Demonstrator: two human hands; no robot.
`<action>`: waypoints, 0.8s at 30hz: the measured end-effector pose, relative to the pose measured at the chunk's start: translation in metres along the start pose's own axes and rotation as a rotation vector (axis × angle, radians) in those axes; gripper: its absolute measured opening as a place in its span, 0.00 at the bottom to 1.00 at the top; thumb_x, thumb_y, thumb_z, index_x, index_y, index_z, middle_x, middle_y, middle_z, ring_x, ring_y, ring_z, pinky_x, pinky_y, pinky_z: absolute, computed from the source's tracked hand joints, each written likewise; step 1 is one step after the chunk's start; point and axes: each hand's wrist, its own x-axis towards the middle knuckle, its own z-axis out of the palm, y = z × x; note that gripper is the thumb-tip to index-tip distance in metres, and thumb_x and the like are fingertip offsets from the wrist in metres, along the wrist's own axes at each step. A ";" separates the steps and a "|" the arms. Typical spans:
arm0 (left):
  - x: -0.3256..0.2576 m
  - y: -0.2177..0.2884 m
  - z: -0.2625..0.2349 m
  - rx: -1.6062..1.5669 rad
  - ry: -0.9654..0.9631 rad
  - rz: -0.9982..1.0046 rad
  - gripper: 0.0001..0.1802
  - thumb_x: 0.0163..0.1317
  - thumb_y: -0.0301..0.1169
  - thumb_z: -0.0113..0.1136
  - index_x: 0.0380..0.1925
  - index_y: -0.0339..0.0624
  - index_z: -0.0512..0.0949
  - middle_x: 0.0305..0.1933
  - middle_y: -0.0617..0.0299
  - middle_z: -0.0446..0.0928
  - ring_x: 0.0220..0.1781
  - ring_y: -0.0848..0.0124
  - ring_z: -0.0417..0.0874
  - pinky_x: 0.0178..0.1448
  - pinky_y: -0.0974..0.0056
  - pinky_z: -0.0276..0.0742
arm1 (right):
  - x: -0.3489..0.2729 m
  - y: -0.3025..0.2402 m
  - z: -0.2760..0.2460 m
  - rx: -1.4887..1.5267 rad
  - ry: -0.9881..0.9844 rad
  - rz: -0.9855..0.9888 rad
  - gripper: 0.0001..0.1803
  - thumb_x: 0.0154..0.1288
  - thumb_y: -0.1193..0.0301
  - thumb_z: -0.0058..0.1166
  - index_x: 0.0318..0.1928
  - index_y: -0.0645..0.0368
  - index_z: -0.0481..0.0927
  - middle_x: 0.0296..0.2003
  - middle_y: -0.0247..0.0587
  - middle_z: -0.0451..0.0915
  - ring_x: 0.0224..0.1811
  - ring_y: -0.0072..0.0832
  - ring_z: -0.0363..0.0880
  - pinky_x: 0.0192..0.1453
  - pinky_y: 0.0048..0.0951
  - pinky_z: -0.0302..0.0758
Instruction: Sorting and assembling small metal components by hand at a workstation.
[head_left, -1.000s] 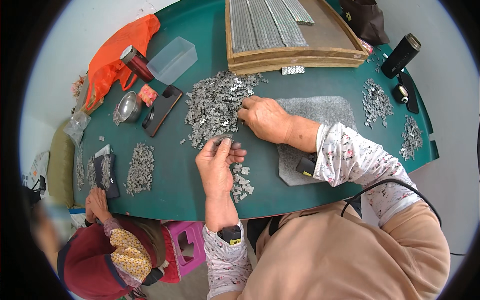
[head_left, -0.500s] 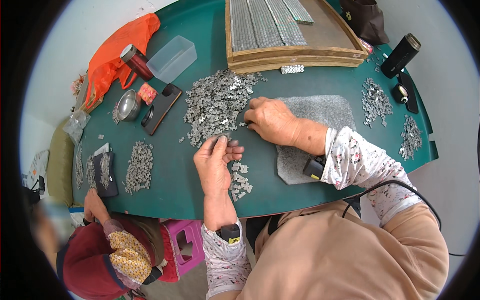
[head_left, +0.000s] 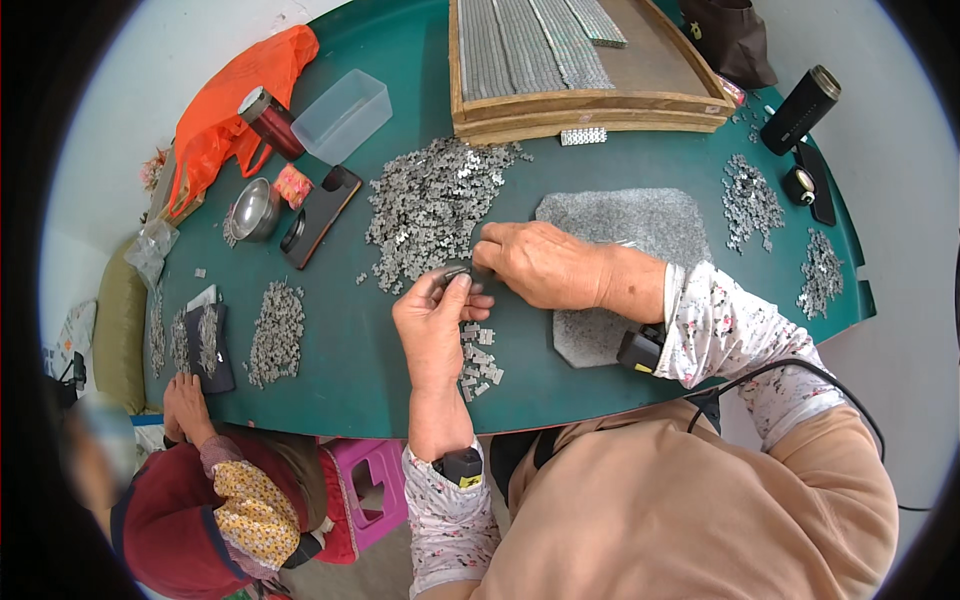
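My left hand [head_left: 432, 322] is closed in a pinch, with small grey metal pieces [head_left: 455, 272] between thumb and curled fingers. Close beside it on the right is my right hand [head_left: 545, 265], palm down, its fingertips drawn together at the near right edge of a big heap of small grey metal links [head_left: 435, 205]. Whatever those fingertips hold is hidden. Below my left hand's fingers lies a loose group of the same flat metal links [head_left: 480, 362]. A grey felt mat [head_left: 630, 215] lies partly under my right forearm.
A wooden tray [head_left: 590, 108] with rows of joined metal strips stands at the far side. Around the green table [head_left: 350, 375] are a clear plastic box [head_left: 345, 118], a steel bowl [head_left: 256, 210], a black bottle [head_left: 800, 110] and smaller link piles. A co-worker's hands [head_left: 188, 408] are at left.
My right hand has moved slightly left and down, from the heap's edge to beside my left fingertips. The left hand has barely shifted, its thumb now over the metal pieces.
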 end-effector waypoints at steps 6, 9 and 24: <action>-0.001 0.000 0.001 0.005 -0.035 0.004 0.06 0.65 0.23 0.58 0.38 0.30 0.79 0.29 0.56 0.81 0.25 0.71 0.83 0.28 0.70 0.80 | 0.001 -0.014 -0.001 0.347 0.126 0.097 0.10 0.52 0.81 0.56 0.37 0.64 0.77 0.35 0.52 0.79 0.39 0.49 0.81 0.41 0.42 0.77; -0.001 0.001 0.002 0.008 -0.072 -0.001 0.06 0.66 0.23 0.58 0.39 0.31 0.79 0.28 0.57 0.81 0.25 0.72 0.83 0.27 0.71 0.79 | -0.001 -0.015 0.002 0.536 0.200 0.242 0.11 0.54 0.83 0.58 0.39 0.66 0.76 0.31 0.48 0.80 0.34 0.37 0.84 0.38 0.33 0.79; -0.010 0.004 0.016 0.141 -0.137 0.109 0.05 0.66 0.21 0.56 0.38 0.30 0.79 0.27 0.59 0.80 0.25 0.74 0.82 0.29 0.72 0.79 | -0.018 -0.026 0.004 0.508 0.413 0.230 0.15 0.52 0.86 0.57 0.43 0.65 0.77 0.32 0.45 0.80 0.33 0.33 0.83 0.37 0.30 0.81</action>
